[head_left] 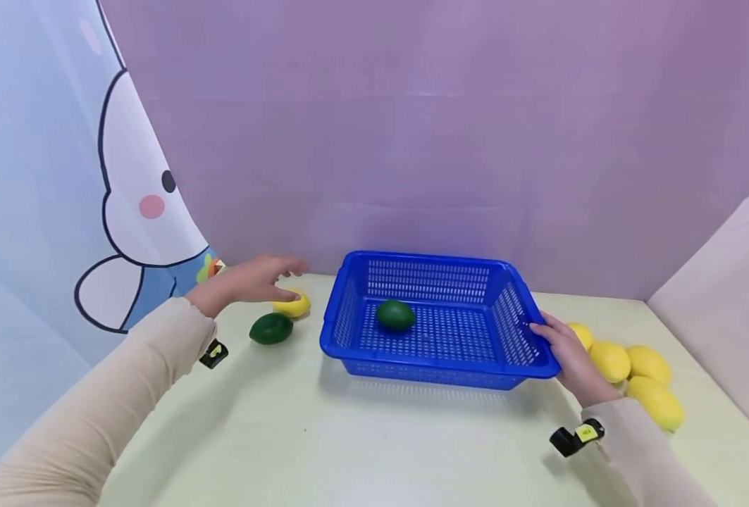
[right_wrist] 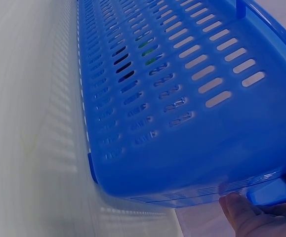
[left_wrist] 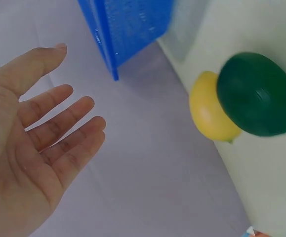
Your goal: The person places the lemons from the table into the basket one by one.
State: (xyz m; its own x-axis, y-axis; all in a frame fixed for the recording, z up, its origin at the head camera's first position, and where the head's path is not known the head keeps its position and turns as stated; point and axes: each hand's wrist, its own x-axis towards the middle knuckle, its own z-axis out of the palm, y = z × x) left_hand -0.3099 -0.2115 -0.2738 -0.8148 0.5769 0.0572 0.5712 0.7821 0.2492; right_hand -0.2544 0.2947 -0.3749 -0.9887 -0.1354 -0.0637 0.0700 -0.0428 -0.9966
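**Basket held at its right rim, left hand over the far-left fruit**

On the pale green counter, a blue perforated plastic basket sits in the middle with one dark green avocado-shaped fruit on its floor. The right hand grips the basket's right rim, fingers curled on the edge. The left hand hovers at the far left with fingers spread and relaxed, holding nothing, just above a yellow plastic lemon. A second dark green fruit lies just near-left of that lemon.

Right of the basket, behind the right hand, four more yellow lemons lie in a cluster. A lilac backdrop closes the far side, and a cartoon-printed curtain hangs at the left.

The left wrist view shows the open palm apart from both fruits, the green one overlapping the lemon. The right wrist view shows only a fingertip under the basket's rim; the lemons are out of its sight.
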